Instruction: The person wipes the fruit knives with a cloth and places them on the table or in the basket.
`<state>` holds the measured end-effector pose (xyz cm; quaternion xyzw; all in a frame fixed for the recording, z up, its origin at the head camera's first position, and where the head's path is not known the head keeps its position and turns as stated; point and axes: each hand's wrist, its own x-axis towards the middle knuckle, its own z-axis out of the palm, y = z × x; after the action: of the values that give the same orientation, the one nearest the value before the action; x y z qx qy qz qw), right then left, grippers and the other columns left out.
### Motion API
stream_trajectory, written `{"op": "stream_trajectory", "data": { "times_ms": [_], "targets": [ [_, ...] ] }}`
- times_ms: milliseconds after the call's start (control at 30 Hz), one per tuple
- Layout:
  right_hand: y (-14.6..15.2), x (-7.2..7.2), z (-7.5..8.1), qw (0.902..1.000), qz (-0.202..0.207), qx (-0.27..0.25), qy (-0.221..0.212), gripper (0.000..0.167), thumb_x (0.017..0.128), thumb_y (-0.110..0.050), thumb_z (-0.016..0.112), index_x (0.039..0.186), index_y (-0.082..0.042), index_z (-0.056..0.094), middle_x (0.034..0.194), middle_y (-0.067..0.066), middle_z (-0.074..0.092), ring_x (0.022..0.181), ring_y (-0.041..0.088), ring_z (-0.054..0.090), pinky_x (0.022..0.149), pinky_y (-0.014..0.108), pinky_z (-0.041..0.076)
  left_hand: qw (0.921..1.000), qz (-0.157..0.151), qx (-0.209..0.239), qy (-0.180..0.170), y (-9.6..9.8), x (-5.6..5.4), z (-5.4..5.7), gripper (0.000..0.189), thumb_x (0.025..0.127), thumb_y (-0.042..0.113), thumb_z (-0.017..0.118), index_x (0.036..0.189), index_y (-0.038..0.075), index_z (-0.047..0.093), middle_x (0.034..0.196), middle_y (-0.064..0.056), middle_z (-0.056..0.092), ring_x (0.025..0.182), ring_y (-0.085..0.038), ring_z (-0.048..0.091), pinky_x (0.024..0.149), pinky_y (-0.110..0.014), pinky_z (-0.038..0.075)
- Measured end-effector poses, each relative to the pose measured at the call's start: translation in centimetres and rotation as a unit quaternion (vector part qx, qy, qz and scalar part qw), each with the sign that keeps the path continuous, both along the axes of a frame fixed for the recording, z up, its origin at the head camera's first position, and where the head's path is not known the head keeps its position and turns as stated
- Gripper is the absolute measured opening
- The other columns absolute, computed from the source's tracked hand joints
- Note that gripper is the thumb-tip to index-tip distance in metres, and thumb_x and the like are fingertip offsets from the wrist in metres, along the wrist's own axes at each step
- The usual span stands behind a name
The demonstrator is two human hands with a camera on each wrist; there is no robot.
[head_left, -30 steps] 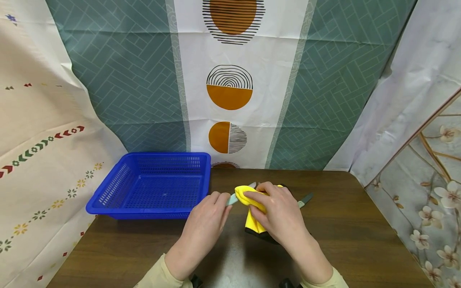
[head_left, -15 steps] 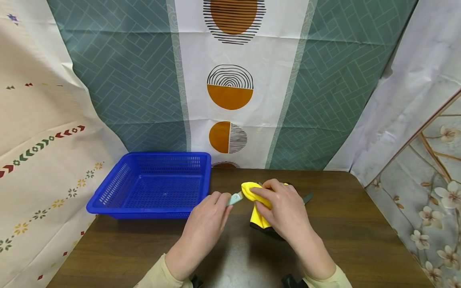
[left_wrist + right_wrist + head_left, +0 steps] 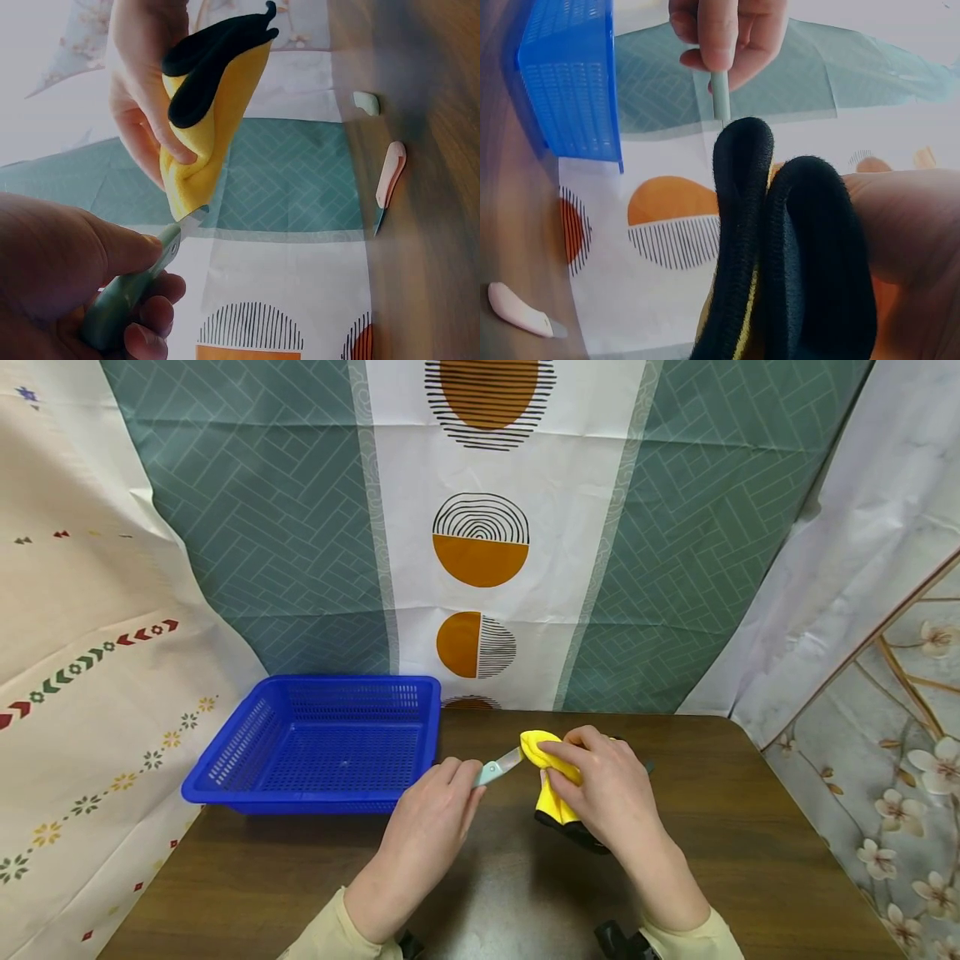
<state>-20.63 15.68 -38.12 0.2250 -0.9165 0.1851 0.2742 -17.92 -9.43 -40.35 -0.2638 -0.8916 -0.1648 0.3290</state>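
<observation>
My left hand (image 3: 431, 822) grips the mint-green handle of a small knife (image 3: 491, 772), thumb along the handle in the left wrist view. The blade points right and away, bare near the handle, its far end covered by a yellow cloth (image 3: 553, 806) with black edging. My right hand (image 3: 609, 793) pinches that folded cloth between thumb and fingers around the blade. In the right wrist view the black edges (image 3: 817, 255) of the cloth fill the foreground, and the knife handle (image 3: 720, 96) shows beyond them under the left fingers.
A blue plastic basket (image 3: 307, 799) stands on the left of the brown wooden table (image 3: 750, 843). A pink-handled knife (image 3: 391, 176) lies on the table, near a small pale-green piece (image 3: 367, 103). Patterned fabric (image 3: 480, 652) hangs behind the table.
My right hand and the cloth have slid rightward along the blade, baring the part near the handle. The tip that stuck out beyond the cloth is now covered. My left hand stays in place.
</observation>
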Motion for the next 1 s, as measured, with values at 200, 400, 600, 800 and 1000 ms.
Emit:
{"op": "stream_trajectory", "data": {
  "times_ms": [200,400,600,800,1000],
  "targets": [
    [1.0,-0.5,0.2,0.9992,-0.023,-0.002,-0.032,0.036,0.09,-0.013,0.089,0.125,-0.017,0.085,0.111,0.007,0.071,0.093,0.032,0.066,0.084,0.051,0.053,1.0,0.004,-0.001,0.007,0.0,-0.2,-0.1,0.023,0.098,0.012,0.086,0.111,0.007,0.069,0.087,-0.002,0.061,0.071,-0.019,0.055,0.058,-0.034,0.05],
    [2.3,-0.8,0.5,0.9969,-0.057,-0.009,-0.053,0.036,0.093,-0.014,0.085,0.129,-0.017,0.084,0.114,0.01,0.071,0.094,0.036,0.064,0.082,0.053,0.053,0.9998,0.004,0.001,0.017,-0.1,-0.3,-0.2,0.024,0.097,0.011,0.087,0.113,0.007,0.069,0.089,-0.003,0.063,0.071,-0.021,0.058,0.059,-0.036,0.051],
    [1.7,-0.3,0.7,0.9983,-0.042,-0.006,-0.039,0.037,0.091,-0.013,0.087,0.128,-0.018,0.084,0.114,0.009,0.072,0.094,0.035,0.065,0.081,0.052,0.054,0.9998,0.006,0.0,0.017,-0.2,-0.3,-0.2,0.024,0.097,0.011,0.086,0.113,0.007,0.069,0.09,-0.003,0.063,0.072,-0.021,0.059,0.059,-0.036,0.052],
    [-0.3,0.8,0.8,0.9998,0.014,0.011,0.013,0.039,0.085,-0.012,0.094,0.123,-0.018,0.086,0.109,0.007,0.071,0.092,0.032,0.068,0.084,0.05,0.055,0.9999,0.014,-0.007,0.005,-0.3,-0.3,-0.2,0.024,0.098,0.012,0.086,0.114,0.007,0.069,0.089,-0.003,0.062,0.072,-0.02,0.058,0.058,-0.035,0.051],
    [-1.7,1.4,0.5,0.9973,0.054,0.024,0.045,0.041,0.083,-0.011,0.096,0.122,-0.02,0.087,0.108,0.007,0.072,0.093,0.029,0.07,0.088,0.05,0.057,0.9998,0.015,-0.008,-0.009,-0.2,-0.2,0.0,0.024,0.099,0.014,0.085,0.116,0.007,0.069,0.092,-0.004,0.064,0.074,-0.019,0.058,0.06,-0.033,0.052]
  ]
}}
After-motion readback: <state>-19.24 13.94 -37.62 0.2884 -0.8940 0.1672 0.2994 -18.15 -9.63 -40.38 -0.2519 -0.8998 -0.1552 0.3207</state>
